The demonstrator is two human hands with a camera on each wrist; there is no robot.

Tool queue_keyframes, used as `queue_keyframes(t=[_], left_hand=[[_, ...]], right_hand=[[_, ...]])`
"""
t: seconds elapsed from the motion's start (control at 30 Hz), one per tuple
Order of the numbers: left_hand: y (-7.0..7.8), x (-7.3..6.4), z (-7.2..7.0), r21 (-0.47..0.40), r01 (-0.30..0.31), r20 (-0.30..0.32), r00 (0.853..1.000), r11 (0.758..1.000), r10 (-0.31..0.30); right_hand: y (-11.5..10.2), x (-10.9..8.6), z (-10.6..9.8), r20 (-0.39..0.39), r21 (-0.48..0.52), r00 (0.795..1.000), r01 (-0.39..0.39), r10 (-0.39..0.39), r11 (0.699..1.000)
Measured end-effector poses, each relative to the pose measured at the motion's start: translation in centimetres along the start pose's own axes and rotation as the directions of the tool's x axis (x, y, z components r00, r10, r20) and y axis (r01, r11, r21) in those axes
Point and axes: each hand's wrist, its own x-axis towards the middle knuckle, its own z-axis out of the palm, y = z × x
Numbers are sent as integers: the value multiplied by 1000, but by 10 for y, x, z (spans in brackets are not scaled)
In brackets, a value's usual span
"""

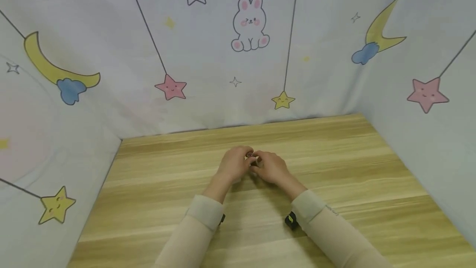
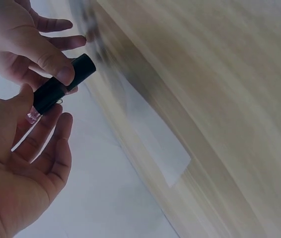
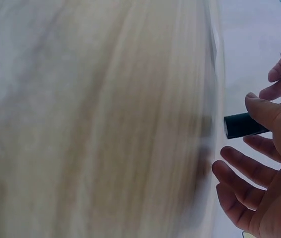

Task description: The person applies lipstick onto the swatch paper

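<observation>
Between both hands is a small black lipstick tube (image 2: 83,68), a glossy cylinder with a seam near its middle and a pinkish end (image 2: 33,115). My left hand (image 1: 235,163) pinches the pinkish end between thumb and fingertips, its other fingers loosely bent. From the opposite side my right hand (image 1: 271,168) holds the black part, thumb laid across it and index finger behind. In the right wrist view the black end (image 3: 242,126) sticks out past my right thumb, and the remaining fingers are spread. The hands partly cover the tube in the head view.
A white flat strip (image 2: 155,134) lies on the wood-grain table (image 1: 167,177) near the hands. Fabric walls (image 1: 208,53) printed with stars, moons and a rabbit stand at the back and both sides. A black device (image 1: 291,220) sits at the right wrist.
</observation>
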Motion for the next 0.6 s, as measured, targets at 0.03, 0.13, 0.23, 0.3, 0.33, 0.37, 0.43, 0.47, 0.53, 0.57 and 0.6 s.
queue_keyframes(t=[0.03, 0.13, 0.23, 0.3, 0.33, 0.37, 0.43, 0.47, 0.53, 0.57, 0.6], left_hand=[[-1, 0, -1, -9, -1, -6, 1000, 1000, 1], [-2, -1, -6, -37, -9, -33, 999, 999, 8], [-3, 0, -12, -68, -21, -70, 997, 997, 16], [-3, -1, -16, -85, -25, -90, 996, 996, 18], [-3, -1, -18, -90, -27, -99, 995, 996, 18], [-2, -2, -20, -96, -29, -106, 994, 995, 19], [-2, -4, -23, -102, -37, -117, 993, 994, 25], [-1, -5, -25, -105, -42, -121, 992, 994, 29], [0, -7, -28, -110, -47, -131, 991, 993, 32], [0, -8, -29, -114, -50, -137, 990, 992, 34], [1, -8, -31, -118, -51, -143, 989, 992, 34]], right_hand=[[0, 0, -1, -5, 3, 1000, 4, -4, 1000], [1, 0, -4, -30, 26, 999, 23, -22, 999], [2, 1, -7, -70, 70, 996, 55, -50, 996], [2, 1, -9, -90, 106, 993, 79, -70, 991], [1, 2, -10, -98, 124, 992, 91, -79, 988], [0, 2, -11, -105, 139, 990, 104, -89, 985], [-2, 2, -13, -117, 165, 988, 123, -104, 979], [-4, 1, -14, -123, 176, 986, 129, -109, 976], [-6, 1, -16, -136, 185, 984, 140, -116, 973], [-8, 0, -17, -143, 186, 982, 146, -120, 972], [-9, 0, -18, -153, 187, 980, 155, -127, 970]])
